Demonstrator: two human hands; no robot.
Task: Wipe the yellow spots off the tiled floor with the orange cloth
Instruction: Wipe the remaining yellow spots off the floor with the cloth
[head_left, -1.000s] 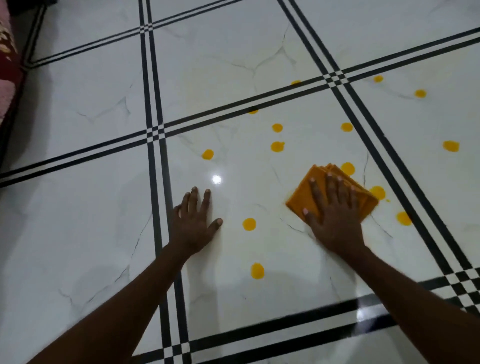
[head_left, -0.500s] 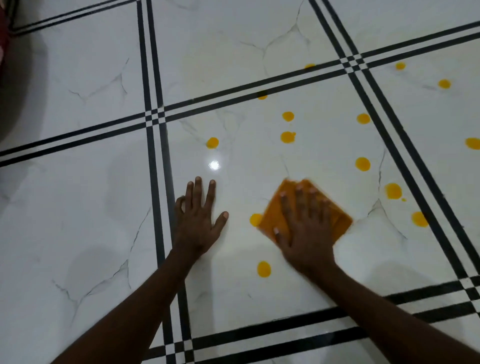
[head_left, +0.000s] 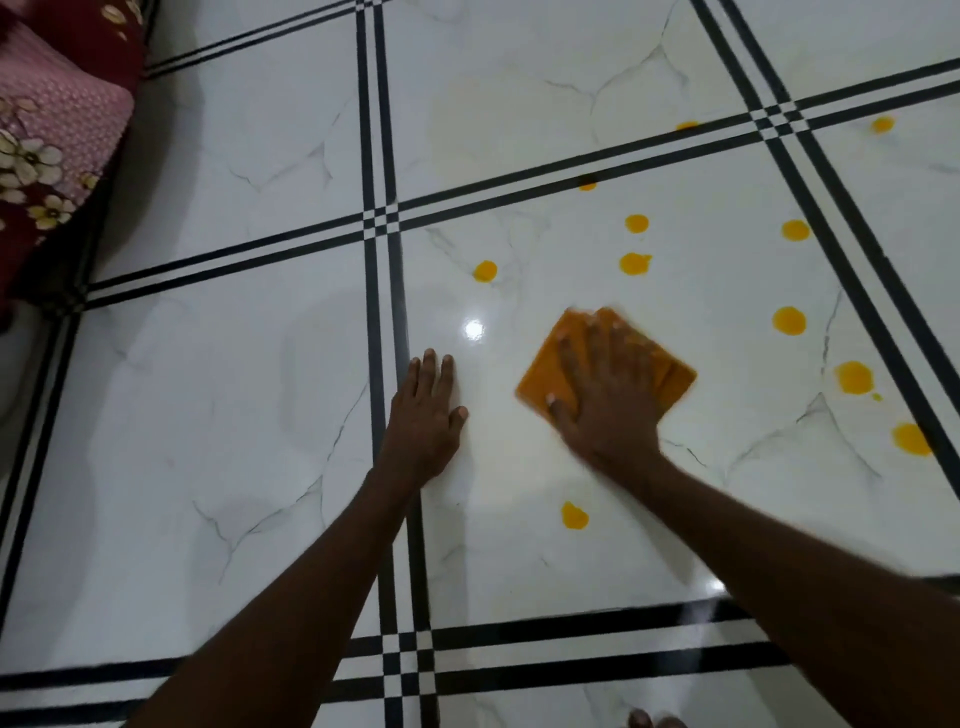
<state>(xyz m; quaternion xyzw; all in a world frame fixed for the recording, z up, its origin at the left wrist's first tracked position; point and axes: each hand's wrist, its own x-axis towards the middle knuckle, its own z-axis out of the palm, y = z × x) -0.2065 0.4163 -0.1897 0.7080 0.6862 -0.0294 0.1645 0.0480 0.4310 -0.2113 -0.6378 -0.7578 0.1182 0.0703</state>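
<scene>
A folded orange cloth (head_left: 670, 371) lies flat on the white tiled floor (head_left: 234, 415). My right hand (head_left: 605, 402) presses down on it with straight, spread fingers; hand and cloth are motion-blurred. My left hand (head_left: 427, 415) rests flat on the floor to the cloth's left, fingers straight, beside a black tile line. Several yellow spots dot the tile around the cloth: one (head_left: 574, 516) just below my right hand, one (head_left: 485, 270) up and to the left, one (head_left: 635, 263) above, and one (head_left: 789, 320) to the right.
A maroon and pink flowered fabric (head_left: 47, 130) fills the upper left corner. Double black lines (head_left: 384, 218) divide the floor into big tiles. More yellow spots (head_left: 853, 378) lie along the right. Toes (head_left: 654, 721) show at the bottom edge.
My right hand has slid the cloth leftward from the right-hand spots, and the spot between my two hands is gone. The left hand stays planted. The camera has shifted.
</scene>
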